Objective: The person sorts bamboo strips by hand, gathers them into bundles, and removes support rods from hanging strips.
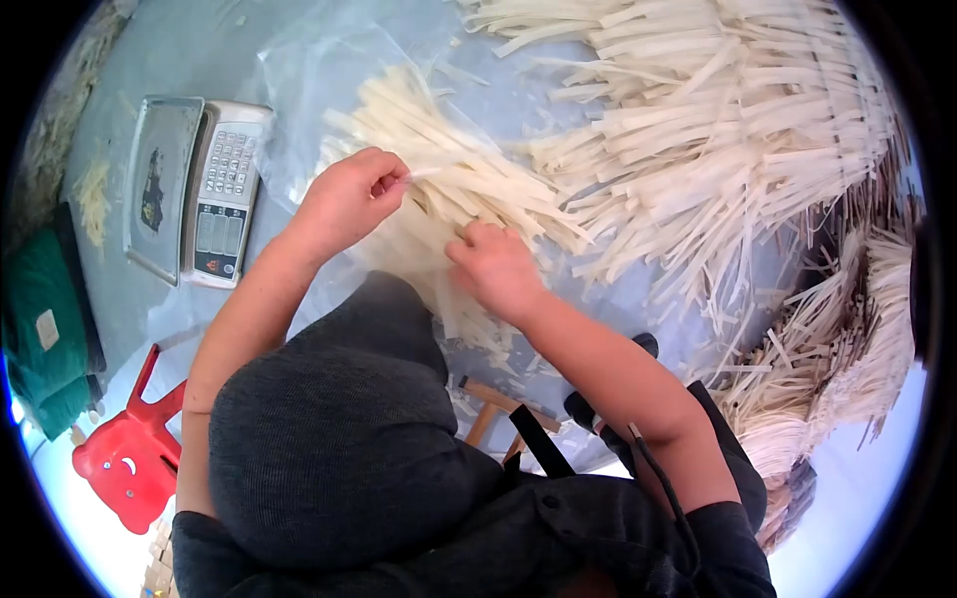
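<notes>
A bundle of pale, flat strips (399,110), resembling dried noodles, lies on a clear plastic bag (299,70) in front of me. Over its left side, my left hand (351,195) is closed in a pinch. A thin whitish strip (425,172) sticks out from its fingertips; whether it is a noodle or plastic I cannot tell. My right hand (495,271) rests at the near side of the bundle, its fingers curled down against the strips. Whatever those fingers grip is hidden beneath them.
A digital scale (229,164) with a metal pan (164,189) stands to the left. Large heaps of similar strips (718,110) fill the right side. A red plastic stool (130,463) and green cloth (45,329) are at lower left. Below my hands shows a wooden frame (485,419).
</notes>
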Demonstrator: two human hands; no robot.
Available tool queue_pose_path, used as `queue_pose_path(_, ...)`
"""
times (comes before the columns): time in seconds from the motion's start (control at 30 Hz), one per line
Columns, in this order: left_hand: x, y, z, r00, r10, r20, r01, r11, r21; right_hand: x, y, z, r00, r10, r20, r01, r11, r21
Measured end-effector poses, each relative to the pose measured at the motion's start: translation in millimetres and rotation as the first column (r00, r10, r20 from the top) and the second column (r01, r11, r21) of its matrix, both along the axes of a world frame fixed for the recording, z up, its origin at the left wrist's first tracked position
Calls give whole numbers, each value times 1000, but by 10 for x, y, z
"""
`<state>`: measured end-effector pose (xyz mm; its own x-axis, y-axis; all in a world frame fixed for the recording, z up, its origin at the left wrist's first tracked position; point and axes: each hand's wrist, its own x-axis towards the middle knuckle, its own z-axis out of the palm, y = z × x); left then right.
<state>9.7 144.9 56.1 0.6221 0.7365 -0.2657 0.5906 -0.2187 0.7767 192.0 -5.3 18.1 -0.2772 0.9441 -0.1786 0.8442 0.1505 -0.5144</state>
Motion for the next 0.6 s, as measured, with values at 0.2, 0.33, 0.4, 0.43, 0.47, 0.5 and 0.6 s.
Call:
queue_pose_path(0.2,-216,114,-38,999,37,-19,-38,998,-52,442,-57,25,910,-209,-358,230,973,16)
queue_pose_path(0.33,-216,187,37,1000,18,-12,-19,993,-115,609,-131,10,819,-418,-393,349,907,-237)
queue_pose_path(0.4,-238,244,69,1000,-10,-13,9,997,-79,806,-173,-33,758,-426,-493,243,887,-393)
queue_pose_path(0.43,-266,266,65,1000,-7,-14,6,997,-79,942,-234,-56,758,-425,-494,240,887,-394)
queue_pose_path(0.47,-314,288,53,1000,-7,-19,5,996,-91,1087,-315,-74,735,-466,-494,266,867,-422)
queue_pose_path(0.5,-343,297,36,1000,-6,-21,4,995,-104,1188,-383,-98,711,-505,-490,290,845,-450)
queue_pose_path(0.6,-324,268,-7,1000,9,-3,-10,989,-147,1293,-509,-86,663,-590,-460,376,794,-477)
